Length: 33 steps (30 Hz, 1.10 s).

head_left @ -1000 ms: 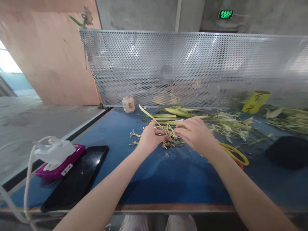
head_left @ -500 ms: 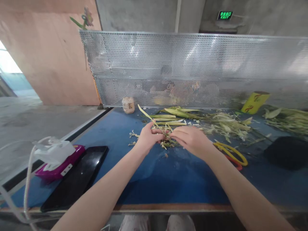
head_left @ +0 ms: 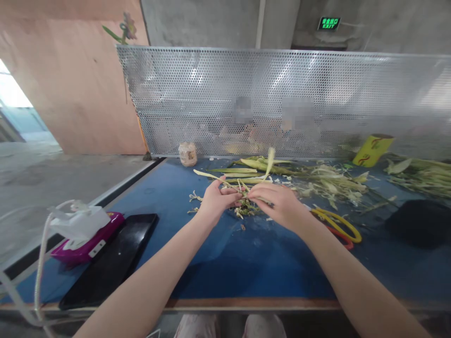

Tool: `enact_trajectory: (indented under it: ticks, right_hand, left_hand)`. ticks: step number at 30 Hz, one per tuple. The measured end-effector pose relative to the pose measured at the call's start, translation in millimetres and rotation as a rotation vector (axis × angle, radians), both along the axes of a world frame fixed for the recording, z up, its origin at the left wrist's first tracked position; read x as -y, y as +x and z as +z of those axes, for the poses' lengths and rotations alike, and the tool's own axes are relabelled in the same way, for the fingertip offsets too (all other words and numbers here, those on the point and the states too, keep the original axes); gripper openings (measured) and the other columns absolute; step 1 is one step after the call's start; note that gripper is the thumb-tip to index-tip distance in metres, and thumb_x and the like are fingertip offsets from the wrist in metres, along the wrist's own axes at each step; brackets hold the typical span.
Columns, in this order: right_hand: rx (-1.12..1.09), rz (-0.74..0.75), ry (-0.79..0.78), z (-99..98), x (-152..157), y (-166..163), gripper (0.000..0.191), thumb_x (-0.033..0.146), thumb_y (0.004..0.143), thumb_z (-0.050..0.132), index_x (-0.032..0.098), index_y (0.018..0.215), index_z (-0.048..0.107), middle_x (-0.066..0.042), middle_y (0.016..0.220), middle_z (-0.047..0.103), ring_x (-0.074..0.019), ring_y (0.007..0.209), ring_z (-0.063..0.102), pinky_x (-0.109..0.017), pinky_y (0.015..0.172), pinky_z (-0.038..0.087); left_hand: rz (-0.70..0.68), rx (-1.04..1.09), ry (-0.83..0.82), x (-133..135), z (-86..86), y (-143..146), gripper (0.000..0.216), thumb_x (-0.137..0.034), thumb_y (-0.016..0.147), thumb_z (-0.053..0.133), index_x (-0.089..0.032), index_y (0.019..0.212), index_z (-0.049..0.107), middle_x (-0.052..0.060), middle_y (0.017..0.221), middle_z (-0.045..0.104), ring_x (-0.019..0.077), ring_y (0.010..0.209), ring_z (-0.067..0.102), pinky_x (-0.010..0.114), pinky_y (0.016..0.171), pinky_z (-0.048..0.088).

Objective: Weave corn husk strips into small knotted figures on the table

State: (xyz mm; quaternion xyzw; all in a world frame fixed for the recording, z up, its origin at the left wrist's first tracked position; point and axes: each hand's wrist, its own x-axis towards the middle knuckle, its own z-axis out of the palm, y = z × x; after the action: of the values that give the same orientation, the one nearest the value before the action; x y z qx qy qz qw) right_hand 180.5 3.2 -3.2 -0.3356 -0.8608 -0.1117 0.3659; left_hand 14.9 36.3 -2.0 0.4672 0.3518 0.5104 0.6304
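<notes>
Over the middle of the blue table (head_left: 225,267), my left hand (head_left: 215,201) and my right hand (head_left: 276,202) meet with fingertips almost touching. Both are closed, pinching pale green plant strips between thumb and fingers. One long strip (head_left: 204,174) sticks out to the left above my left hand. Another strip (head_left: 270,162) rises with a wide end beside my right hand. Below the fingertips lies a small bunch of twisted or knotted plant pieces (head_left: 239,212); whether it joins the held strips I cannot tell. A few knotted bits (head_left: 194,195) rest left of my left hand.
Behind my hands are long green leaves (head_left: 260,164) and a heap of shredded strips (head_left: 327,183). A jar (head_left: 188,154) and a yellow cylinder (head_left: 372,150) stand near the perforated metal screen (head_left: 218,84). Yellow loops (head_left: 340,224), a black object (head_left: 421,223), a tablet (head_left: 112,258) and a charger (head_left: 82,223) lie around.
The long strip by my left hand has dropped lower and swung left. A wide-ended strip now stands up beside my right hand. My hands stay in nearly the same place.
</notes>
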Motion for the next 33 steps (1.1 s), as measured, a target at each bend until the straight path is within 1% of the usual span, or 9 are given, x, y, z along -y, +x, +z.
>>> enact_trajectory:
  ticks: [3,7,10,14,18,22,28,31,33]
  right_hand:
    - [-0.001,-0.006,-0.021,0.8,0.8,-0.7,0.015,0.016,0.085,0.045,0.017,0.089,0.059,-0.007,0.092,0.064,-0.0150,0.089,0.058,-0.029,0.079,0.048]
    - [0.012,-0.022,-0.040,-0.3,-0.4,-0.6,0.016,0.016,0.086,0.043,0.017,0.090,0.059,-0.007,0.091,0.063,-0.0156,0.089,0.057,-0.030,0.080,0.048]
    - [0.042,-0.039,-0.054,-2.0,-1.5,-0.6,0.018,0.017,0.087,0.041,0.016,0.090,0.059,-0.007,0.092,0.063,-0.0165,0.091,0.056,-0.031,0.081,0.047]
    - [0.063,-0.149,-0.016,-1.7,-0.3,0.7,0.018,0.021,0.086,0.043,0.018,0.091,0.061,-0.006,0.096,0.063,-0.0155,0.087,0.059,-0.027,0.075,0.047]
    - [0.065,-0.291,0.000,-0.7,1.7,2.9,0.016,0.028,0.085,0.048,0.021,0.087,0.063,-0.001,0.085,0.068,-0.0132,0.072,0.062,-0.023,0.060,0.044]
    - [0.075,-0.293,-0.008,-3.4,0.0,2.6,0.014,0.027,0.084,0.050,0.022,0.087,0.063,0.003,0.084,0.070,-0.0127,0.075,0.064,-0.022,0.060,0.042]
    - [0.082,-0.360,0.104,-4.7,-2.5,3.2,0.013,0.026,0.084,0.050,0.022,0.087,0.062,0.002,0.085,0.069,-0.0121,0.070,0.064,-0.022,0.053,0.039]
    - [0.045,-0.387,0.102,-2.1,-1.5,3.2,0.014,0.029,0.083,0.050,0.021,0.086,0.060,-0.001,0.083,0.068,-0.0122,0.066,0.062,-0.022,0.050,0.037]
    - [-0.001,-0.385,0.077,-0.3,-1.3,2.8,0.013,0.030,0.083,0.050,0.021,0.086,0.059,-0.002,0.083,0.066,-0.0134,0.069,0.061,-0.023,0.053,0.040]
  left_hand:
    - [-0.007,0.009,-0.014,-0.6,-1.1,-1.0,0.077,0.003,0.063,0.062,-0.006,0.129,0.024,0.004,0.063,0.067,0.0116,0.056,0.061,0.025,0.057,0.051]
    - [-0.029,-0.020,-0.023,1.0,-1.4,-2.2,0.088,0.002,0.057,0.068,-0.007,0.132,0.022,0.003,0.064,0.067,0.0124,0.056,0.061,0.026,0.058,0.052]
    - [-0.033,-0.065,-0.021,3.3,-0.2,-1.8,0.096,0.004,0.054,0.068,-0.008,0.134,0.017,0.002,0.064,0.067,0.0129,0.053,0.061,0.024,0.051,0.051]
    - [-0.050,-0.089,-0.011,5.8,1.9,-0.1,0.098,0.005,0.054,0.068,-0.006,0.135,0.014,0.002,0.058,0.066,0.0127,0.045,0.058,0.023,0.044,0.049]
    - [0.007,-0.016,-0.005,4.4,1.2,0.9,0.098,0.001,0.060,0.068,-0.008,0.136,0.006,0.004,0.065,0.067,0.0153,0.058,0.064,0.030,0.058,0.055]
    - [0.038,0.008,-0.008,2.4,-1.7,1.0,0.098,-0.002,0.062,0.068,-0.009,0.136,0.005,0.005,0.070,0.067,0.0161,0.063,0.065,0.035,0.066,0.055]
    - [-0.033,-0.032,0.005,7.2,-1.1,4.5,0.101,-0.001,0.058,0.071,-0.010,0.137,0.009,0.001,0.061,0.065,0.0165,0.058,0.064,0.037,0.065,0.056]
    - [-0.073,-0.044,0.011,10.0,0.0,6.3,0.098,0.002,0.060,0.067,-0.011,0.137,0.007,0.000,0.059,0.064,0.0161,0.057,0.064,0.035,0.061,0.056]
    - [-0.120,-0.046,0.007,11.6,0.3,6.6,0.098,0.002,0.061,0.066,-0.012,0.137,0.006,0.001,0.061,0.065,0.0170,0.058,0.065,0.034,0.059,0.055]
